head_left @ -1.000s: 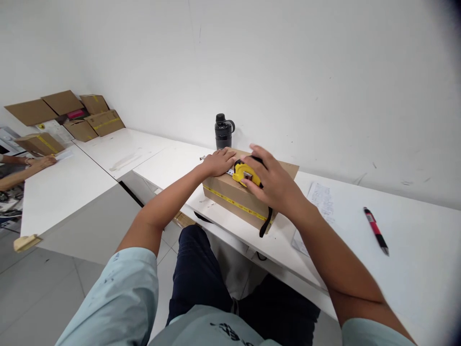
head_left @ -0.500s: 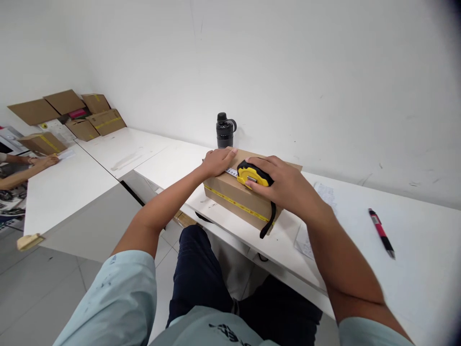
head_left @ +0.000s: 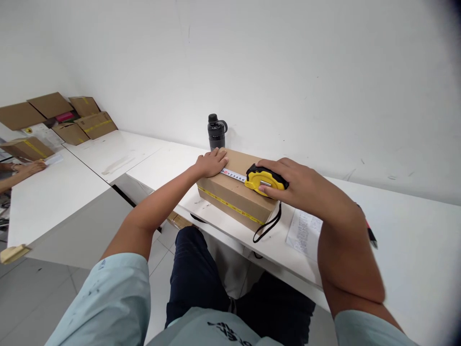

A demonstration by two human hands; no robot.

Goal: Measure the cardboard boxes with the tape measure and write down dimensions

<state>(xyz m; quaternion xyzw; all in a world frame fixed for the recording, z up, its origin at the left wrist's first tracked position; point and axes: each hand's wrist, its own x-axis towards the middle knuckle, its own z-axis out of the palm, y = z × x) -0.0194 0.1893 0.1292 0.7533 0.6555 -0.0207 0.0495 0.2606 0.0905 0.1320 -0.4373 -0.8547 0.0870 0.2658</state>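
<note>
A closed cardboard box (head_left: 230,199) with a yellow tape stripe lies on the white table (head_left: 403,240) in front of me. My right hand (head_left: 306,185) grips a yellow and black tape measure (head_left: 264,177) on top of the box, near its right end. A short length of white blade (head_left: 233,175) runs left across the lid. My left hand (head_left: 212,163) presses down on the blade's end at the box's left edge, fingers together. The measure's black wrist strap (head_left: 267,227) dangles over the box's front.
A dark bottle (head_left: 216,132) stands behind the box by the wall. A printed sheet (head_left: 304,228) lies right of the box, and a pen (head_left: 370,235) shows past my right forearm. Open cardboard boxes (head_left: 61,117) crowd the far left table, where another person's hand (head_left: 30,168) rests.
My right hand has pulled the tape measure rightward along the box top, drawing out more blade. My left hand has stayed at the left edge. The view has shifted slightly.
</note>
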